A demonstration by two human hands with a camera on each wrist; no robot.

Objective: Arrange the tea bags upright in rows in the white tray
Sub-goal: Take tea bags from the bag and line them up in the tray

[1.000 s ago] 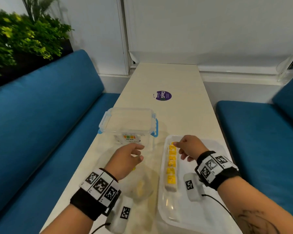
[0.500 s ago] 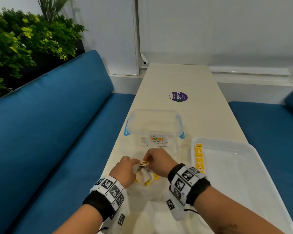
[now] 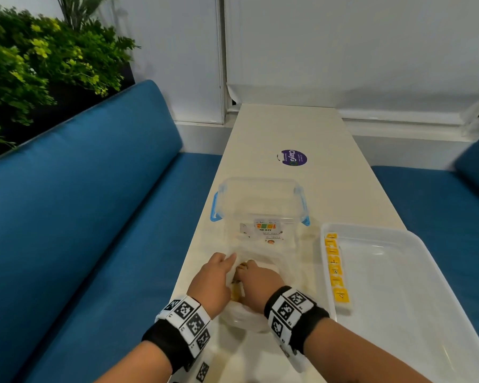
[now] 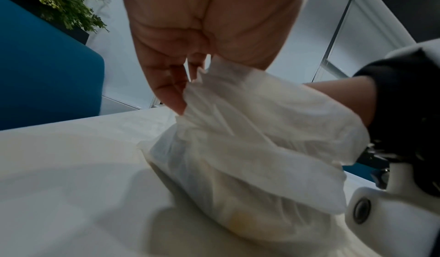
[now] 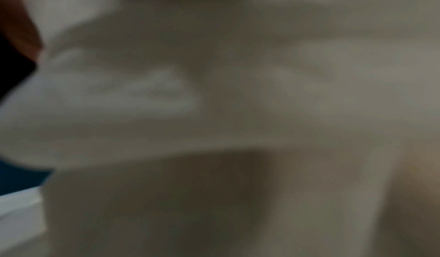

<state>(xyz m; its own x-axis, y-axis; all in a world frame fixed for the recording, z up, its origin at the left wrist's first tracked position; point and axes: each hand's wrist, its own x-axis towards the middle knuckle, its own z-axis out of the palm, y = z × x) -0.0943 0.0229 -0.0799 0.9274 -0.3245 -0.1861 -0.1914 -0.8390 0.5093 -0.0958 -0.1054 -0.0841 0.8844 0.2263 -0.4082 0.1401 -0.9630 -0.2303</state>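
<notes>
On the worktop, left hand (image 3: 213,280) pinches the bag (image 4: 250,148) mouth while right hand (image 3: 256,284), grip unseen inside, risks crushing tea bags (image 3: 335,268) destined for tray (image 3: 426,313) at 3 o'clock.

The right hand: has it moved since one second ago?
Yes. The right hand has left the white tray, where it touched the row of tea bags, and gone left to the plastic bag beside the left hand.
</notes>
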